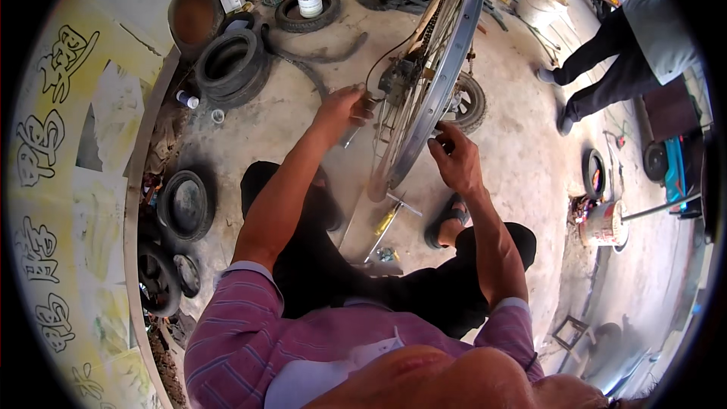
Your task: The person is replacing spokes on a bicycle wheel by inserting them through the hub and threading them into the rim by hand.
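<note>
In front of me stands a bare metal wheel rim (452, 49) with thin spokes, no tyre on it, upright and still attached to a vehicle with a dark hub and chain. On its left side, my left hand (344, 115) is closed beside the spokes and a thin cable; what its fingers hold is hidden. To the right of the rim, my right hand (457, 159) has its fingers curled in, close to the rim's edge, and I cannot make out anything in them. Below the wheel, between my feet, lies a yellow-handled tool (385, 222) near a metal bar.
Stacked tyres (227, 64) and a loose tyre (185, 204) lie at the left along a painted wall. A can (309, 1) stands within another tyre at the back. A person in dark trousers (606, 68) stands at the right, beyond a white bucket (603, 225).
</note>
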Demonstrator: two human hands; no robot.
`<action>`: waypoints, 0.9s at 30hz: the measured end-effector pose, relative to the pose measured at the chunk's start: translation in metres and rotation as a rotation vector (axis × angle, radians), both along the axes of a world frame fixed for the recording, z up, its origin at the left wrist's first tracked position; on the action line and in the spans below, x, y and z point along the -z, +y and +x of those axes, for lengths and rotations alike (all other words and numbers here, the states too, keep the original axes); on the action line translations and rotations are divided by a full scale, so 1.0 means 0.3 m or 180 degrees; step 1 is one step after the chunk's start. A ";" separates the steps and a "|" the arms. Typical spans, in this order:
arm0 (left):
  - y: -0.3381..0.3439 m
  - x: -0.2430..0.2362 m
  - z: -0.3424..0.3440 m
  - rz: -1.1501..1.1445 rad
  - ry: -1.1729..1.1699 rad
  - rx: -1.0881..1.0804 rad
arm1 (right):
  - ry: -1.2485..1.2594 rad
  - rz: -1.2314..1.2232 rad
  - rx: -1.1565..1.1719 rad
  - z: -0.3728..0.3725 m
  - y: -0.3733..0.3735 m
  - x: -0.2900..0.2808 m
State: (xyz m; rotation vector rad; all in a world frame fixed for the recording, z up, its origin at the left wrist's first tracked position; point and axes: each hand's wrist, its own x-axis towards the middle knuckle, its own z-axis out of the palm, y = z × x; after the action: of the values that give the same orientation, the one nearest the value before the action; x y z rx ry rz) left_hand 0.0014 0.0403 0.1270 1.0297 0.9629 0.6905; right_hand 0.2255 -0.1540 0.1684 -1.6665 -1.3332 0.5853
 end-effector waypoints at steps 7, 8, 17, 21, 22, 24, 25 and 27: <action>-0.012 -0.029 -0.033 0.0513 0.0551 0.0478 | -0.0013 0.0010 -0.0133 -0.013 0.019 0.037; -0.010 -0.030 -0.032 0.0634 0.0679 0.0592 | -0.0068 -0.0030 -0.0152 -0.013 0.021 0.040; -0.009 0.140 -0.072 0.2011 0.2101 0.1127 | -0.0115 -0.0225 -0.0226 -0.044 0.023 0.011; -0.045 0.252 -0.064 0.2383 0.2373 0.1620 | -0.0080 -0.0219 -0.0236 -0.035 0.025 0.025; -0.059 0.282 -0.062 0.2422 0.2475 0.1843 | -0.0071 -0.0199 -0.0249 -0.035 0.026 0.030; -0.069 0.330 -0.055 0.2524 0.2599 0.2299 | -0.0061 -0.0188 -0.0266 -0.038 0.027 0.032; -0.071 0.349 -0.052 0.2515 0.2599 0.2299 | -0.0052 -0.0191 -0.0259 -0.041 0.028 0.028; -0.096 0.382 -0.045 0.2338 0.2737 0.2614 | -0.0037 -0.0233 -0.0256 -0.043 0.023 0.031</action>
State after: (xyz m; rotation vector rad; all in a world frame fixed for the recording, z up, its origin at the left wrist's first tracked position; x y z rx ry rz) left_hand -0.0119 0.0115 0.0124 2.3034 0.8670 -0.1732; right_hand 0.2126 -0.1470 0.1592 -1.6834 -1.4071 0.6798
